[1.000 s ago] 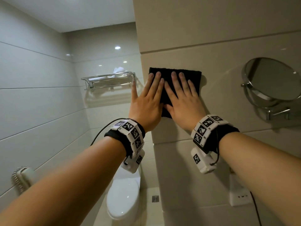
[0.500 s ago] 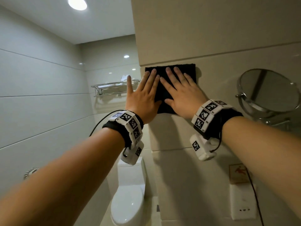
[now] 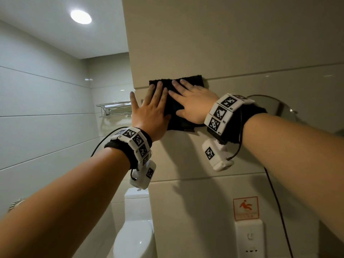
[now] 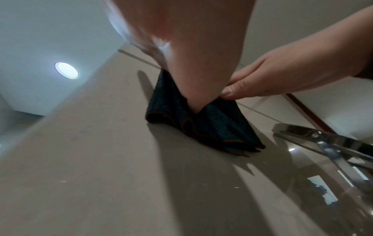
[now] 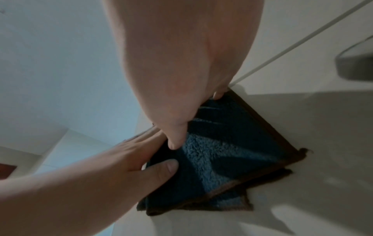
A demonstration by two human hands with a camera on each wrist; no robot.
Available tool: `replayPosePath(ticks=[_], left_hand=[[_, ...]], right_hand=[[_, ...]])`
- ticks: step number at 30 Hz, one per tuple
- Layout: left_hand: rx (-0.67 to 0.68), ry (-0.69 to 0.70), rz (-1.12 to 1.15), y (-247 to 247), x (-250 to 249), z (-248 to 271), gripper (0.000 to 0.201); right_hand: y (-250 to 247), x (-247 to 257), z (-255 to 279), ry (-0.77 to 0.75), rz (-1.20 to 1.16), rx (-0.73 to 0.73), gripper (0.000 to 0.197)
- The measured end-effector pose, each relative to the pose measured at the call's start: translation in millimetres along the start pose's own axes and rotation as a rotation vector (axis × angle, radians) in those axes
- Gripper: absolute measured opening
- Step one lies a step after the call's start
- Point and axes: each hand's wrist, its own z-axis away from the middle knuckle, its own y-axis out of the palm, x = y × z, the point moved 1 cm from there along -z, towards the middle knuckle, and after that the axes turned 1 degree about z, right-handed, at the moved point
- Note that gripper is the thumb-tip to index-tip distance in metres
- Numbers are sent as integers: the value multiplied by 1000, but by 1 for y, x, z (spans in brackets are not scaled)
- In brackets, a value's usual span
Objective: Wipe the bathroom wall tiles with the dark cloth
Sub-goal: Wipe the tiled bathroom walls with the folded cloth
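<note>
Folded dark blue terry cloth with brown edging point(image 3: 178, 110) lies flat against the glossy beige wall tiles point(image 3: 242, 127), straddling a horizontal grout line near the wall's outer corner. Folded layers fan apart at its lower corner in both wrist views.

Left hand point(image 3: 150, 116): grip wide, fingers straight, palm pressing the cloth's left part; little finger off the cloth edge by the tile corner. Right hand point(image 3: 193, 103): grip wide, fingers straight and spread, pressing the cloth's right part. Thumbs near each other on the cloth, per right wrist view. Both wrists carry black bands with white marker blocks.

Containers: chrome wire wall rack point(image 3: 113, 108) on the far wall, holding something white; contents too small to tell.

Room: round chrome-framed swivel mirror point(image 3: 279, 107) mounted right of the cloth, partly behind the right forearm. White toilet point(image 3: 135, 233) below, beyond the wall corner. White wall socket point(image 3: 249, 239) low right, with a red-and-white slip-warning sticker point(image 3: 245, 208) just above it. Round recessed ceiling light point(image 3: 81, 16) lit.
</note>
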Motion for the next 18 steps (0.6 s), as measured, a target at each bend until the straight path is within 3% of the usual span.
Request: replayPosePath(ticks=[8, 12, 18], left_hand=[[-48, 71, 35, -10, -65, -19, 73], [-50, 66, 39, -8, -78, -20, 73], [-80, 90, 6, -4, -70, -15, 72]], right_hand=[[-2, -56, 38, 92, -17, 72, 69], [2, -61, 44, 120, -52, 66, 69], [26, -42, 44, 196, -85, -77, 68]])
